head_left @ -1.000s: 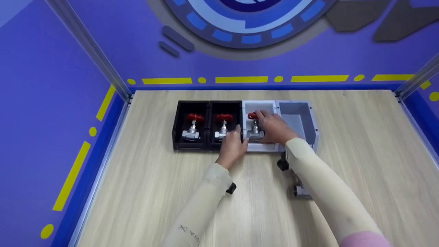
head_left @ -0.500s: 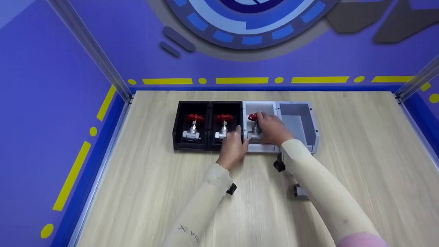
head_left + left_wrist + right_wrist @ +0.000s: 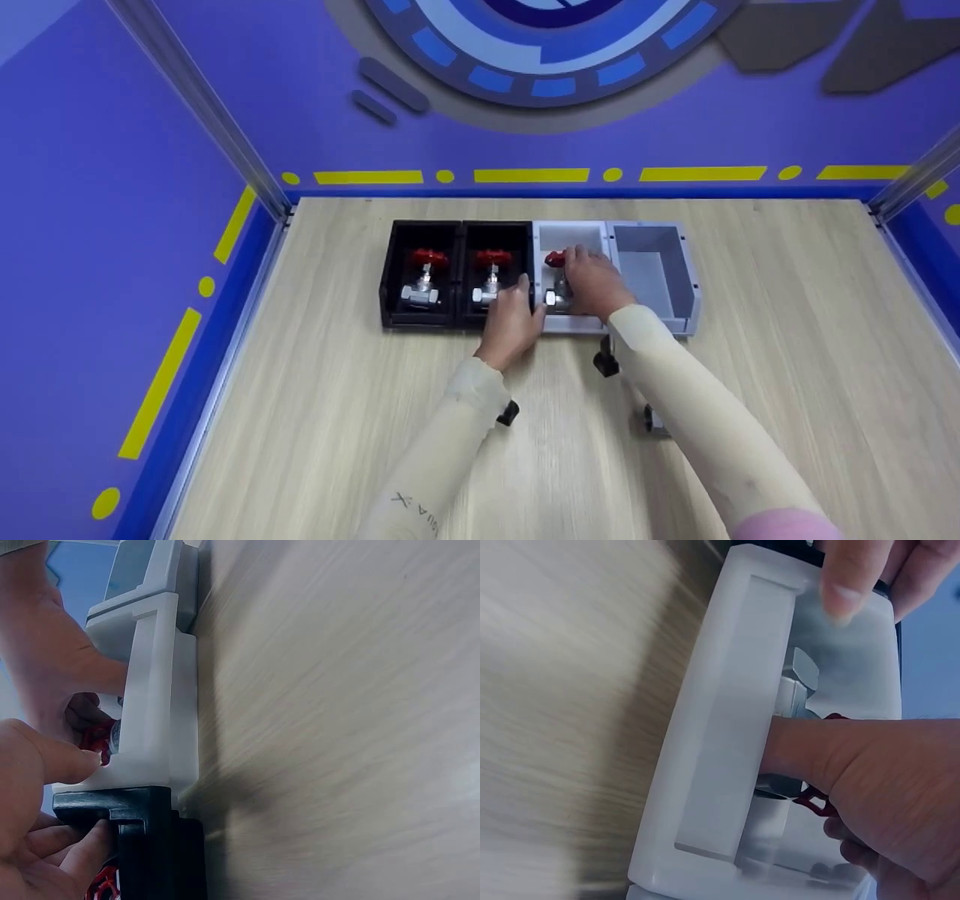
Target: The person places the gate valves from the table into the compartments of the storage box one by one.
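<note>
In the head view, my right hand [image 3: 596, 285] reaches into the white bin [image 3: 571, 324] and grips a metal valve [image 3: 553, 299] with a red handwheel [image 3: 555, 259]. The right wrist view shows my thumb against the valve body [image 3: 804, 669], with the fingers behind the handwheel, partly hidden. My left hand [image 3: 510, 326] holds the adjoining walls of the white bin and the black bin [image 3: 142, 802] beside it: thumb on the white side, fingers curled inside the black one. Two similar valves stand upright in the black bins, one in the left bin [image 3: 421, 295], one in the right [image 3: 489, 291].
A grey bin [image 3: 651, 281] with nothing visible inside ends the row on the right. Another metal fitting [image 3: 655, 421] lies on the wooden table [image 3: 315, 420], mostly hidden by my right forearm. Blue panels [image 3: 525, 146] stand behind and at the sides.
My right hand has shifted slightly inward over the valve, which is now more covered, with its handwheel a little lower. The right forearm has swung slightly left. My left hand stays put.
</note>
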`<state>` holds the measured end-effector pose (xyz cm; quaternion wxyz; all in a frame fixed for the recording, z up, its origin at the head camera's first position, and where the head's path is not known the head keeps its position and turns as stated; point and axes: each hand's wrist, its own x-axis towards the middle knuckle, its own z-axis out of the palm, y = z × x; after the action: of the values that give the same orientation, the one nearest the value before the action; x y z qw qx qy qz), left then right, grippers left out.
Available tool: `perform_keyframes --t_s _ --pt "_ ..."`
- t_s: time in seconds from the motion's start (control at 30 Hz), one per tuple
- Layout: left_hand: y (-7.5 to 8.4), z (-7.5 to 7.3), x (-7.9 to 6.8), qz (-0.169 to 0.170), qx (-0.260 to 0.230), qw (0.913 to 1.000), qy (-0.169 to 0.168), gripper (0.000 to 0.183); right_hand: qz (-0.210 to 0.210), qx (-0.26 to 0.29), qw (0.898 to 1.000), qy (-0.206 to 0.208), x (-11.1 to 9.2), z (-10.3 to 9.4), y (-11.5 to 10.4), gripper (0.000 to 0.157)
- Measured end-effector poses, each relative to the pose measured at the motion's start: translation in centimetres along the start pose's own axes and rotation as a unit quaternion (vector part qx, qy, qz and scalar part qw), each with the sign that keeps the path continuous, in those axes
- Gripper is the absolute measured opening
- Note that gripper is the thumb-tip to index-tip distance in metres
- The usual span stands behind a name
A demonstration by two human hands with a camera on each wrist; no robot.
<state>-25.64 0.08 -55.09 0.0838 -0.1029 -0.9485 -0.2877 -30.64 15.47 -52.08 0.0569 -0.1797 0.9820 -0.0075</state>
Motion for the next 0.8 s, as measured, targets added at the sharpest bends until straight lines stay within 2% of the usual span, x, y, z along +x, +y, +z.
perform_keyframes --t_s 0.2,0.63,0.8 --pt "0.03 -0.03 0.05 -0.006 0.004 0.9999 -0.013 0.051 -0.009 -0.047 0.998 0.042 -0.14 0.44 -0.16 0.060" --pt "0.07 0.13 0.09 0.001 -0.004 1.0000 -0.003 0.044 0.003 -0.022 1.000 0.021 -0.14 0.43 -0.20 0.066" --pt "-0.08 0.12 0.03 0.006 0.001 1.0000 0.002 0.051 0.000 -0.006 1.000 0.023 -0.28 0.20 -0.32 0.074"
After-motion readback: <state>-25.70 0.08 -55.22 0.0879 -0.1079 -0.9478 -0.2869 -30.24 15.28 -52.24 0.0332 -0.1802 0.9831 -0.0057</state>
